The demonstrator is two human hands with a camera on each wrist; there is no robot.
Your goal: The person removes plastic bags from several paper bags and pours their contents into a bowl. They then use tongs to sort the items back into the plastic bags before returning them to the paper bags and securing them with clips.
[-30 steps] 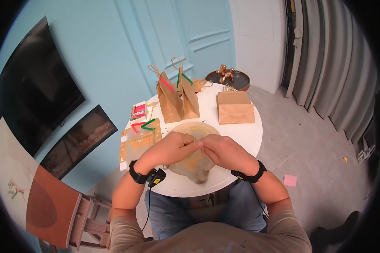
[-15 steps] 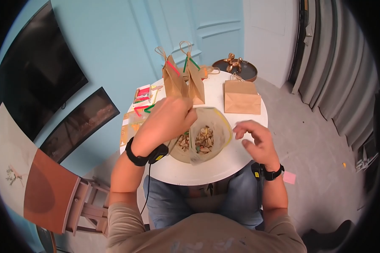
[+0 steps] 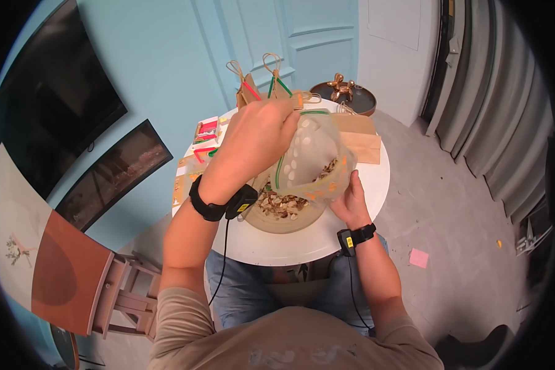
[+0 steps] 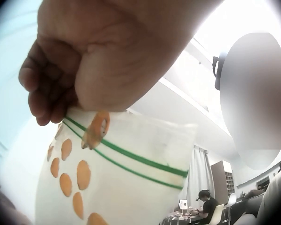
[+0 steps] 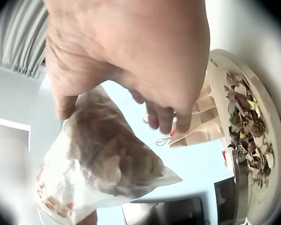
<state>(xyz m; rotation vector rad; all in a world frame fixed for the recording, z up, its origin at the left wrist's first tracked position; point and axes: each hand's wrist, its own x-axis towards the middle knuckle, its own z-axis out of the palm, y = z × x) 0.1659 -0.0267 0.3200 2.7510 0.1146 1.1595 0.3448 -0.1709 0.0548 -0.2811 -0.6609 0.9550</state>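
Note:
A frosted zip bag [image 3: 317,145] with a green zip strip and printed ovals hangs tilted over a round bowl [image 3: 280,229]. My left hand [image 3: 253,132] grips the bag's top edge near the zip, seen close in the left wrist view. Dried plant bits, like potpourri [image 5: 119,159], bulge in the bag's lower end. My right hand [image 3: 352,200] is at that lower end, thumb against the plastic, the other fingers loosely extended in the right wrist view. More dried petals and leaves [image 3: 282,206] lie in the bowl.
Two upright paper bags [image 3: 248,92] with twine handles stand at the back, partly hidden by my left hand. Another paper bag [image 3: 364,145] is at the right of the white round table [image 3: 376,191]. A red-and-white packet [image 3: 207,131] lies at the left.
My left hand has lifted the bag up and away over the bowl, turning it. My right hand, apart from the bag half a second ago, has come in to its lower end.

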